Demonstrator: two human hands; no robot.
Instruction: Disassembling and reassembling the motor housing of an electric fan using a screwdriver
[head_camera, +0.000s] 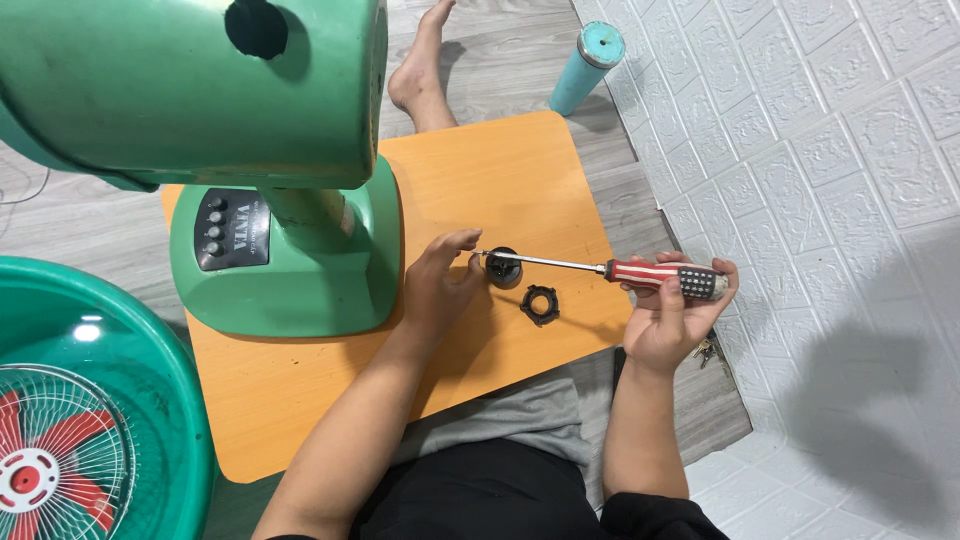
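My right hand (675, 310) grips the red-and-white striped handle of a screwdriver (655, 276), held level with its metal shaft pointing left. My left hand (440, 280) rests on the orange table (500, 170), fingers pinched at the shaft's tip beside a small black round cap (504, 268). A black ring-shaped nut (539, 304) lies on the table just below the shaft. The green fan body (290, 250), with a panel of black buttons on its base, stands at the table's left.
A green basin (150, 400) at lower left holds a fan grille with red blades (50, 465). A teal bottle (588, 65) stands on the floor by the white brick-pattern wall (830, 150). A bare foot (420, 70) lies beyond the table. Keys (708, 350) lie under my right hand.
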